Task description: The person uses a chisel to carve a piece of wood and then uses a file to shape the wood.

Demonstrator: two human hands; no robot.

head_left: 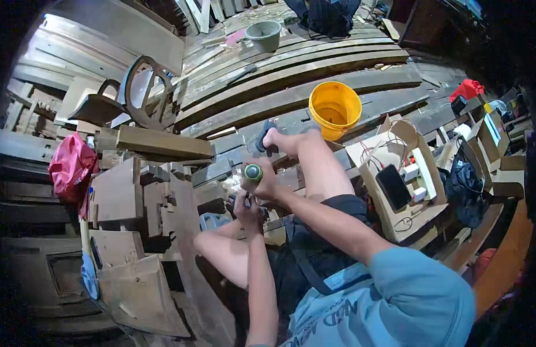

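Note:
My right hand (266,184) is wrapped round a tool handle (253,172) with a round green and dark end that points up at me. The rest of that tool is hidden behind my hands. Just below it, my left hand (249,213) has its fingers closed at something small and dark that I cannot make out. Both hands are close together, in front of my bent legs. A pale blue-grey object (212,221) lies beside my left knee, partly covered.
A yellow bucket (335,110) stands ahead, with a grey bucket (264,36) farther back. At the right, a cardboard box (404,227) holds a phone (393,188), wires and a power strip (423,173). Wooden planks (291,81) and a pink bag (73,166) surround me.

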